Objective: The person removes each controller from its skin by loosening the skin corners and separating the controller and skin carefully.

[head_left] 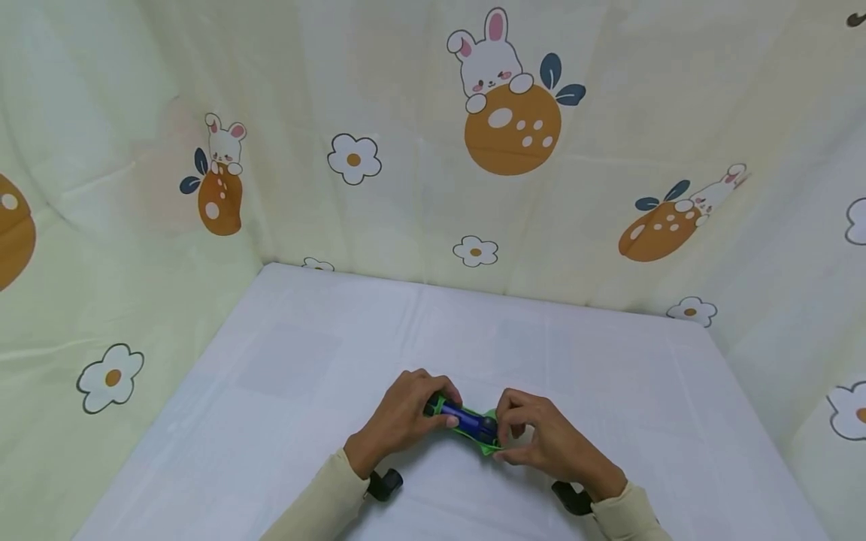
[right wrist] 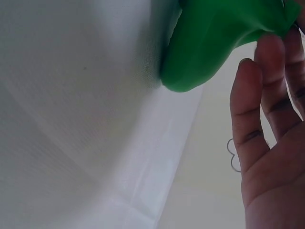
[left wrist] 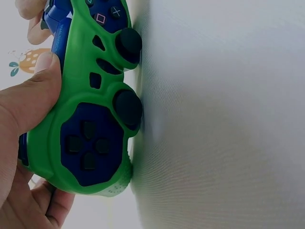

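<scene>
A blue game controller (head_left: 468, 424) stands on edge on the white table, its shoulder-button side up. Around it is a green silicone cover (left wrist: 78, 90), with the black thumbsticks (left wrist: 128, 107) and direction buttons showing through its openings in the left wrist view. My left hand (head_left: 409, 409) grips one end of the controller, thumb along the upper blue edge. At the other end, my right hand (head_left: 544, 436) pinches the cover's edge between thumb and fingers. In the right wrist view the cover (right wrist: 214, 43) is drawn out of shape towards the fingertips.
The white table (head_left: 304, 361) spreads around both hands. Behind and beside it hang cream curtains (head_left: 399, 218) printed with rabbits, oranges and flowers. A black wrist device (head_left: 384, 485) sits by the left sleeve, and another black device (head_left: 572, 497) by the right.
</scene>
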`<state>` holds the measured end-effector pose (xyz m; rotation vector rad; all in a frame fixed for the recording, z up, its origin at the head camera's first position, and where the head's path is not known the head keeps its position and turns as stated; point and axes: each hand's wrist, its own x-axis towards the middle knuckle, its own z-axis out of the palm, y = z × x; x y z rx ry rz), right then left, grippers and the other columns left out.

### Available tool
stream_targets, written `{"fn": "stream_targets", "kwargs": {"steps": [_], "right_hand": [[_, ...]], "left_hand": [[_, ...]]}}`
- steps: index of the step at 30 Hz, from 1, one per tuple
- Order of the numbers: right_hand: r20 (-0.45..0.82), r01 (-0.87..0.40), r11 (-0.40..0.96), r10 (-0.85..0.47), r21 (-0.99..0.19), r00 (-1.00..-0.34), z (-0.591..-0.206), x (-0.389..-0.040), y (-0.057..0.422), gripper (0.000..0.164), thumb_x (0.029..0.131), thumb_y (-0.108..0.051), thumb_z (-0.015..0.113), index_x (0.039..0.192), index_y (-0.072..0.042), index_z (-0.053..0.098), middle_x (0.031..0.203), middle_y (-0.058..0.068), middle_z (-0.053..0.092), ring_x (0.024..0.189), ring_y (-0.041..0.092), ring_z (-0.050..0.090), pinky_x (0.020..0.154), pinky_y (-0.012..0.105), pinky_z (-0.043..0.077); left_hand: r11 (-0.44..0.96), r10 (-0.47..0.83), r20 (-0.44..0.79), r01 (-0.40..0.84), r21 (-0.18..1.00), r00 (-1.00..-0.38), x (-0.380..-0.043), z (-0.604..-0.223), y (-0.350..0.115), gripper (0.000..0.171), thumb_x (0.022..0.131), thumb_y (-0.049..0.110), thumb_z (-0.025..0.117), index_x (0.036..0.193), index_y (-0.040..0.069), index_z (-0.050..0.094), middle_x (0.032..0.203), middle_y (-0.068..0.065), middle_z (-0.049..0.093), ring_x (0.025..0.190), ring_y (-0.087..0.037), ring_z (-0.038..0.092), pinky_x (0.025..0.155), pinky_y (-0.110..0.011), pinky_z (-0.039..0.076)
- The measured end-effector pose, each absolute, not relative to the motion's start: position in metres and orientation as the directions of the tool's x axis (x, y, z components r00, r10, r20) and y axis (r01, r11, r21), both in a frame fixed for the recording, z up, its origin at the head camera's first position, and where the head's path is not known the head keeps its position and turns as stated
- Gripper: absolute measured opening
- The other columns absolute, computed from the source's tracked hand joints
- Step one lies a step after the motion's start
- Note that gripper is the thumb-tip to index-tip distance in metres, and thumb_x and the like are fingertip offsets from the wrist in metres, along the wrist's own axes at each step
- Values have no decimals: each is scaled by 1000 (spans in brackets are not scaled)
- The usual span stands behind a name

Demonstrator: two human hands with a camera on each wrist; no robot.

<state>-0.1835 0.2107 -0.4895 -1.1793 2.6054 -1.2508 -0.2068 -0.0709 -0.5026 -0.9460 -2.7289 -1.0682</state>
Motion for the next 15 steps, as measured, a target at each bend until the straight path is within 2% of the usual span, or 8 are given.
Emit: {"fn": "stream_targets", "kwargs": {"steps": [8,15], "right_hand": [[242,-553,388,-612,-738,-753,-498,-190,222,34,78,-14,96,77,-32,66,93,-11,65,80,8,63,69,31,58],[190,-498,423,-587,-757,-787,-502,-193,224,28,79,-20,96,79,-29,69,92,-10,67,79,9,65,70,30,57]], "left_hand": [[540,520,295,576,613,-802,-207,-504,-71,29,86,34,88,110,24,75,102,13,79,93,-7,60,96,-38,48],[529,515,283,560,638,-809,-207,-504,-72,28,86,34,88,109,25,75,103,15,79,95,-7,60,97,-38,47]]}}
